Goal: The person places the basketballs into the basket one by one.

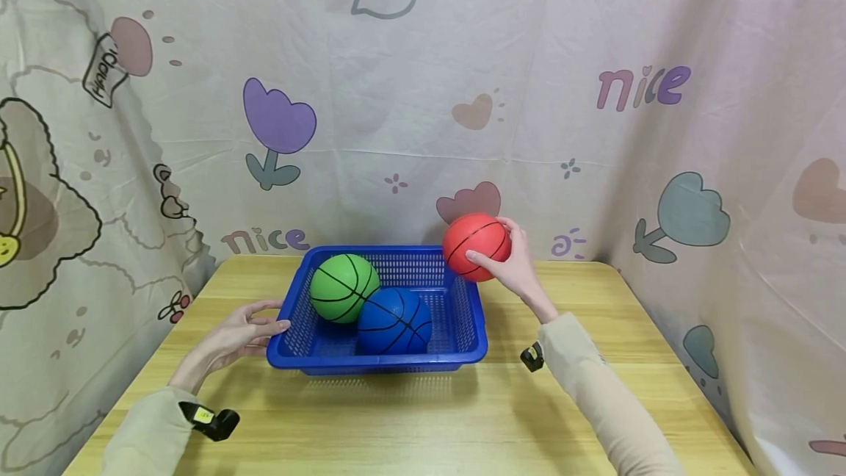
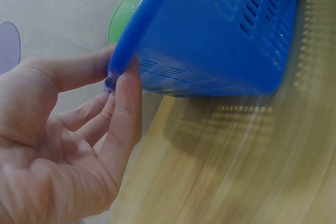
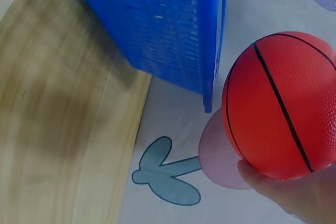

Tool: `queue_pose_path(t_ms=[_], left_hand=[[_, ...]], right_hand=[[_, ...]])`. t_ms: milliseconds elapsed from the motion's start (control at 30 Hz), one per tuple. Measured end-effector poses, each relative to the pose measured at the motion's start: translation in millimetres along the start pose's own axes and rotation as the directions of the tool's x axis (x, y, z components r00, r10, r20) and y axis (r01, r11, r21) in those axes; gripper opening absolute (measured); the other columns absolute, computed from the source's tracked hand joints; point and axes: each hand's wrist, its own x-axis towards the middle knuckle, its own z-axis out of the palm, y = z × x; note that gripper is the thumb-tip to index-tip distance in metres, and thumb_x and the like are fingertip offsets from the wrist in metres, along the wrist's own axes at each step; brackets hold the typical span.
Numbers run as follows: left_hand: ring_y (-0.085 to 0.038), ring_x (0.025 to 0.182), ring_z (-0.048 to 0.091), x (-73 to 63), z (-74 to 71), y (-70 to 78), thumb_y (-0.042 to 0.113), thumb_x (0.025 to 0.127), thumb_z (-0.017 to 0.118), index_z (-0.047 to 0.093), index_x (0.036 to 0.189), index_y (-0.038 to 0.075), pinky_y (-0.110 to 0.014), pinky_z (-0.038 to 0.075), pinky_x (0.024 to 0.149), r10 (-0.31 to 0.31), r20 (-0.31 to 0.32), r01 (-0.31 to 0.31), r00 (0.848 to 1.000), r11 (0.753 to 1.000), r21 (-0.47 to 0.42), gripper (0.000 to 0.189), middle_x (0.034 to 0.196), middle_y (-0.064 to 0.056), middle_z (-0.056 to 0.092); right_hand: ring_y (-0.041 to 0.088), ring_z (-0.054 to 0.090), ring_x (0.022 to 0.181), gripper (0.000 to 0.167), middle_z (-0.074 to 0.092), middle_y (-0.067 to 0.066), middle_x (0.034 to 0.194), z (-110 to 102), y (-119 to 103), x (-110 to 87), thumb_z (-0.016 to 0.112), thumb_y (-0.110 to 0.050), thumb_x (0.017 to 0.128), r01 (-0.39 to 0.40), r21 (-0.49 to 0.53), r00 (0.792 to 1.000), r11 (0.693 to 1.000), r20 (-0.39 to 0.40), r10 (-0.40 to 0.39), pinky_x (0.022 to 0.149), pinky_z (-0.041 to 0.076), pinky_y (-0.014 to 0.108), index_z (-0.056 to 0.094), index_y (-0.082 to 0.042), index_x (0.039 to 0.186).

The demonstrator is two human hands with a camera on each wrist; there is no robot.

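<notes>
My right hand [image 1: 518, 267] grips a small red basketball [image 1: 472, 241], thumb on the near side and fingers behind it. The ball is up at the back right corner of a blue plastic basket [image 1: 380, 364], overlapping its rim in the head view. In the right wrist view the red ball [image 3: 283, 108] stands beside the basket's wall [image 3: 157, 19]. On the left, my left hand [image 1: 238, 333] pinches the basket's rim [image 2: 126, 43] between thumb and fingers. Inside the basket lie a green basketball [image 1: 340, 285] and a blue basketball [image 1: 395, 322], side by side.
The basket is on a light wooden table [image 1: 396, 432], with wood showing in front and on both sides. A printed curtain [image 1: 410, 94] hangs close behind the table and along both sides.
</notes>
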Motion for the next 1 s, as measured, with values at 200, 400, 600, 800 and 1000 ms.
queue_pose_path(t_ms=[200, 400, 600, 800, 1000], left_hand=[[-0.019, 0.099, 0.073, -0.9, -0.4, 0.6, 0.022, 0.101, 0.062, 0.012, 0.155, -0.008, -0.042, 0.061, 0.089, 0.001, -0.003, -0.001, 1.0, 1.0, 0.003, 0.079, 0.117, -0.006, 0.071], [-0.02, 0.099, 0.073, 0.2, 0.5, 0.4, 0.02, 0.101, 0.061, 0.012, 0.155, -0.007, -0.04, 0.061, 0.088, -0.002, -0.001, 0.002, 1.0, 1.0, -0.009, 0.078, 0.119, -0.008, 0.07], [-0.019, 0.097, 0.073, 0.4, 0.9, 0.1, 0.02, 0.102, 0.061, 0.012, 0.155, -0.007, -0.039, 0.061, 0.087, -0.002, 0.002, 0.002, 1.0, 1.0, -0.015, 0.077, 0.118, -0.008, 0.07], [-0.018, 0.096, 0.074, 0.2, 1.0, 1.2, 0.021, 0.101, 0.062, 0.014, 0.155, -0.006, -0.037, 0.062, 0.086, -0.022, -0.015, 0.021, 1.0, 1.0, -0.01, 0.077, 0.117, -0.007, 0.07], [-0.017, 0.094, 0.074, 0.1, 1.5, 1.8, 0.021, 0.101, 0.062, 0.014, 0.155, -0.005, -0.036, 0.062, 0.084, -0.026, -0.018, 0.026, 0.999, 1.0, -0.008, 0.077, 0.117, -0.008, 0.07]], right_hand=[[0.036, 0.048, 0.131, 0.081, 0.038, 0.014, 0.147, 9.6, -5.5, 1.7, 0.083, -0.036, 0.081, 0.021, -0.012, 0.998, 1.0, 0.065, -0.021, 0.099, 0.054, 0.056, 0.037, -0.021, 0.147], [0.036, 0.049, 0.131, 0.08, 0.039, 0.012, 0.147, 17.3, -10.7, 4.0, 0.083, -0.036, 0.081, 0.041, -0.017, 0.991, 0.999, 0.128, -0.038, 0.098, 0.055, 0.056, 0.038, -0.025, 0.146], [0.036, 0.048, 0.133, 0.078, 0.039, 0.011, 0.148, 25.6, -11.2, 7.9, 0.083, -0.037, 0.081, 0.058, -0.03, 0.982, 0.998, 0.181, -0.052, 0.099, 0.054, 0.056, 0.039, -0.025, 0.146], [0.035, 0.051, 0.131, 0.077, 0.042, 0.011, 0.147, 34.7, -9.1, 12.7, 0.082, -0.039, 0.081, 0.085, -0.078, 0.977, 0.993, 0.201, -0.068, 0.097, 0.056, 0.054, 0.042, -0.023, 0.145], [0.035, 0.052, 0.13, 0.077, 0.045, 0.011, 0.144, 42.7, -10.7, 16.8, 0.083, -0.04, 0.08, 0.103, -0.117, 0.974, 0.988, 0.212, -0.076, 0.096, 0.056, 0.054, 0.044, -0.023, 0.144]])
